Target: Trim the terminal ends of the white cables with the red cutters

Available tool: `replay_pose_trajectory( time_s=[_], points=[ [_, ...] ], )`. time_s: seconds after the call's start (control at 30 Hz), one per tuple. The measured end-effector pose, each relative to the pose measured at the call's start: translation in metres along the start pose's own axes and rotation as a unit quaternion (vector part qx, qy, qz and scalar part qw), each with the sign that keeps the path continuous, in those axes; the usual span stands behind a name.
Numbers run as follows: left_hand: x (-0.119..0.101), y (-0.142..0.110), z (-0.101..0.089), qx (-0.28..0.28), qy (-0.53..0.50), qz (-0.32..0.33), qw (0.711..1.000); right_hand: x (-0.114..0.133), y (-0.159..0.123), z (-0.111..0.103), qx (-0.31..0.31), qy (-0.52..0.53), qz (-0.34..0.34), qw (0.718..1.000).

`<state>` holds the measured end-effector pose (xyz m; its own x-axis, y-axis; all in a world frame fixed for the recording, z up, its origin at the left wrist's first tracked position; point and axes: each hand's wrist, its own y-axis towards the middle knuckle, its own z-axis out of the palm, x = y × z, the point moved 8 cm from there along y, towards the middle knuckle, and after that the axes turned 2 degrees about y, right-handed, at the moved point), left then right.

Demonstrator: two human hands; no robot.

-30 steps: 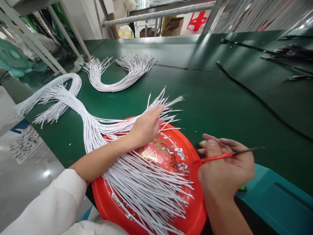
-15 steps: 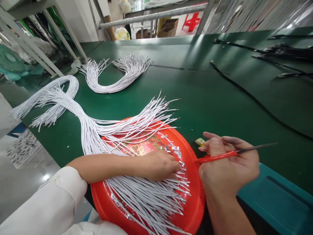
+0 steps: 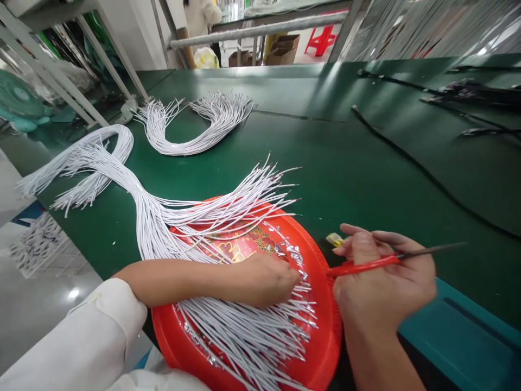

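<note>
My left hand (image 3: pixel 271 279) is closed, knuckles up, low over the red plastic tray (image 3: pixel 325 331), among the white cables (image 3: pixel 244 331). Its fingertips are hidden, so what they pinch cannot be made out. The cables fan across the tray with their stripped ends and bits of silver foil toward the right rim. Right of the tray, my right hand (image 3: pixel 378 282) is closed around red-handled scissors (image 3: pixel 366 265), the dark metal blade pointing right. A small yellow and white piece (image 3: pixel 335 239) shows at its fingertips; whether they touch it I cannot tell.
Other white cable bundles (image 3: pixel 195 142) lie curled on the green table (image 3: pixel 317 163) at the back left. Black cables (image 3: pixel 427 168) stretch along the right side. A teal bin (image 3: pixel 459 336) stands beside my right wrist. A metal rack (image 3: pixel 109 60) rises at the left, and a person (image 3: pixel 201 16) is behind.
The whole view has shifted slightly. My left hand stays among the cables, turned a little, and my right hand still grips the scissors.
</note>
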<state>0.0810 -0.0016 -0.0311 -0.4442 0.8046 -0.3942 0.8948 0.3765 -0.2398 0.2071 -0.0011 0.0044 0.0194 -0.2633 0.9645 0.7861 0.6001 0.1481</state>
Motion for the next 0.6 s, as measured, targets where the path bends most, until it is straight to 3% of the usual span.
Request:
replay_pose_trajectory(
  time_s=[0.1, 0.23, 0.33, 0.47, 0.6],
  points=[
    [0.020, 0.000, -0.014, -0.088, -0.150, -0.079, 0.982, 0.001, 0.001, -0.001, -0.001, -0.015, 0.005, 1.000],
    [0.049, -0.005, -0.028, -0.201, -0.418, -0.161, 0.871, -0.002, -0.002, 0.002, 0.017, -0.023, 0.030, 0.999],
    [0.057, -0.009, -0.041, -0.256, -0.484, -0.173, 0.819, -0.007, -0.009, 0.011, 0.075, -0.039, 0.059, 0.995],
    [0.057, -0.012, -0.051, -0.275, -0.486, -0.175, 0.811, -0.008, -0.018, 0.019, 0.128, -0.054, 0.066, 0.988],
    [0.059, -0.016, -0.052, -0.295, -0.420, -0.191, 0.837, -0.009, -0.020, 0.018, 0.134, -0.061, 0.048, 0.988]
  ],
)
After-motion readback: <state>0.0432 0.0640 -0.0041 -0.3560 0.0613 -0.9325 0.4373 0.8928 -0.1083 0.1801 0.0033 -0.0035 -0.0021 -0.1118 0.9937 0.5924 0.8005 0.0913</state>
